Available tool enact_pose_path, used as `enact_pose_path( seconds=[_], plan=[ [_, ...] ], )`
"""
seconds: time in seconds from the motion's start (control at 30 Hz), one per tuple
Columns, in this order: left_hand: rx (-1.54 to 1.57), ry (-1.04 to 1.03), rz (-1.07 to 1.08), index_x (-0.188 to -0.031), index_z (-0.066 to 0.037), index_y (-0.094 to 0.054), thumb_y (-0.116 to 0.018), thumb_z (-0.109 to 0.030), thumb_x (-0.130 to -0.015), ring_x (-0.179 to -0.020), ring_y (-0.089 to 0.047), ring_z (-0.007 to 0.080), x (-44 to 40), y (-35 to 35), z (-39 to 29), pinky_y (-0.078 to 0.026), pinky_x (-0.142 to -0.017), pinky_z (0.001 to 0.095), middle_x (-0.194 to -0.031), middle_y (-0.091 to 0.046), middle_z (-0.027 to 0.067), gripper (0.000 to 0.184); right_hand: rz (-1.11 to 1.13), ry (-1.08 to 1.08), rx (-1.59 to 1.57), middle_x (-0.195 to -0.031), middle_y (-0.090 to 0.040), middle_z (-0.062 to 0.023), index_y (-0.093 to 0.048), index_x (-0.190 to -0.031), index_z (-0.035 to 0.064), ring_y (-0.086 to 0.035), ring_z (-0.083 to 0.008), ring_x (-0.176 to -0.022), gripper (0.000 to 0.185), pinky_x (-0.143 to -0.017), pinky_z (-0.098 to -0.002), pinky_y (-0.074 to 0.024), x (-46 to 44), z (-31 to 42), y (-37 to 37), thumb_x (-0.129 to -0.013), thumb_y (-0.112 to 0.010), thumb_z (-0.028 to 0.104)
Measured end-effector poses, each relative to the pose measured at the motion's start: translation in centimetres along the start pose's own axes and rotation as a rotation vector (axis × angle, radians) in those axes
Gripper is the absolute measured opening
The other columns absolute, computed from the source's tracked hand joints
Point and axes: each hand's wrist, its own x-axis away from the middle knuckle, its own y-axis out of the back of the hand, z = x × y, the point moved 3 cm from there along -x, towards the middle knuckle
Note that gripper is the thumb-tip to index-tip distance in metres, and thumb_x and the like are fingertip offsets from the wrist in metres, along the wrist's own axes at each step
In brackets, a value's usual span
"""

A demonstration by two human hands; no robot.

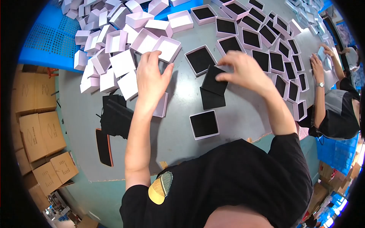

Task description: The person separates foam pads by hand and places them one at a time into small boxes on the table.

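Observation:
My left hand (151,78) is over the pile of pale lilac boxes, thumb and fingers apart. Its fingertips are at the near edge of an open box (166,47) with a bare white inside; contact is unclear. My right hand (247,70) is above two overlapping black pads (213,98), its thumb over the upper pad and apart from the fingers. Beyond these pads lies an open box with a black lining (200,60). Another black-lined box (204,124) sits nearer my body.
Many black-lined boxes (251,38) crowd the table's right side. At left are a blue perforated crate (45,41), stacked black pads (116,117) and an orange-edged phone-like object (103,147). Cartons (42,131) stand beside the table. A co-worker's hands (318,62) handle light-blue boxes at right.

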Motion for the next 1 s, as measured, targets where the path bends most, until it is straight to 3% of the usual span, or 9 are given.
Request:
enact_pose_path(
  seconds=[0.13,0.2,0.33,0.43,0.63,0.7,0.73,0.83,1.0],
  plan=[
    [-0.044,0.133,0.220,-0.095,0.004,-0.065,-0.077,-0.020,-0.078,-0.105,-0.061,0.0423,-1.4,-3.0,1.3,-0.049,-0.089,0.0452,-0.126,-0.055,0.0278,0.032,0.048,-0.279,-0.294,-0.080,-0.067,-0.0064,-0.070,-0.093,0.0004,-0.064,-0.0182,-0.076,0.023,-0.072,-0.0312,-0.0512,2.0,-1.5,-3.2,-0.073,-0.080,0.007],
    [-0.061,0.058,0.153,-0.088,0.004,-0.065,-0.077,-0.017,-0.078,-0.106,-0.061,0.0429,-1.3,-3.8,2.0,-0.049,-0.091,0.0456,-0.130,-0.053,0.0280,0.027,0.110,-0.359,-0.522,-0.081,-0.067,-0.0028,-0.070,-0.092,-0.0018,-0.060,-0.0098,-0.077,0.020,-0.072,-0.0267,-0.0499,2.1,-2.1,-2.6,-0.074,-0.077,0.003],
    [0.055,-0.204,0.174,-0.081,0.004,-0.064,-0.075,-0.011,-0.077,-0.110,-0.058,0.0429,-0.8,-3.2,2.1,-0.048,-0.092,0.0463,-0.135,-0.050,0.0267,0.018,-0.059,-0.061,-0.523,-0.086,-0.070,-0.0019,-0.072,-0.091,0.0003,-0.061,-0.0094,-0.079,0.014,-0.074,-0.0257,-0.0495,-2.1,-1.5,2.6,-0.078,-0.075,0.005],
    [0.217,-0.180,0.257,-0.079,0.003,-0.063,-0.075,-0.005,-0.075,-0.114,-0.056,0.0415,-0.7,-3.2,2.2,-0.049,-0.091,0.0457,-0.138,-0.048,0.0243,0.014,-0.257,0.158,-0.361,-0.087,-0.070,-0.0013,-0.073,-0.093,0.0010,-0.062,-0.0098,-0.080,0.014,-0.074,-0.0265,-0.0499,-8.6,-0.1,2.6,-0.081,-0.074,0.007],
    [0.359,0.029,0.189,-0.140,-0.008,-0.035,-0.086,-0.002,-0.060,-0.114,-0.055,0.0355,-1.4,-3.4,2.8,-0.054,-0.093,0.0383,-0.133,-0.041,0.0198,0.094,0.107,0.270,-0.068,-0.084,-0.071,-0.0109,-0.074,-0.087,0.0042,-0.067,-0.0279,-0.085,0.014,-0.079,-0.0383,-0.0518,-15.4,1.6,-4.6,-0.073,-0.076,0.007],
    [0.337,0.029,0.210,-0.153,-0.012,-0.022,-0.087,-0.002,-0.058,-0.111,-0.055,0.0338,-1.5,-3.7,2.7,-0.054,-0.093,0.0373,-0.131,-0.041,0.0191,0.115,0.118,0.420,0.267,-0.081,-0.070,-0.0118,-0.073,-0.080,0.0053,-0.067,-0.0283,-0.084,0.009,-0.078,-0.0408,-0.0520,-14.9,1.6,-6.4,-0.072,-0.072,0.005],
    [0.336,0.002,0.207,-0.154,-0.013,-0.021,-0.088,-0.003,-0.058,-0.109,-0.054,0.0326,-1.5,-4.0,2.4,-0.054,-0.092,0.0370,-0.130,-0.042,0.0194,0.117,-0.067,0.620,0.381,-0.073,-0.068,-0.0159,-0.071,-0.073,0.0059,-0.070,-0.0314,-0.075,0.008,-0.070,-0.0421,-0.0532,-14.2,2.3,-6.6,-0.074,-0.067,0.013],
    [0.374,-0.013,0.217,-0.154,-0.013,-0.025,-0.090,-0.003,-0.056,-0.119,-0.052,0.0312,-1.8,-5.1,1.7,-0.056,-0.089,0.0354,-0.131,-0.045,0.0181,0.118,-0.170,0.571,0.400,-0.074,-0.068,-0.0168,-0.071,-0.074,0.0045,-0.069,-0.0326,-0.073,0.010,-0.073,-0.0426,-0.0524,-12.7,2.6,-7.4,-0.077,-0.066,0.013],
    [0.171,-0.032,0.282,-0.138,-0.005,-0.050,-0.080,-0.020,-0.074,-0.142,-0.035,0.0390,-1.5,-0.9,1.6,-0.033,-0.115,0.0440,-0.154,-0.034,0.0228,0.072,-0.202,0.388,0.280,-0.083,-0.064,-0.0113,-0.066,-0.087,0.0045,-0.064,-0.0312,-0.082,0.011,-0.073,-0.0417,-0.0503,-5.3,1.7,-2.1,-0.080,-0.066,0.013]
  ],
)
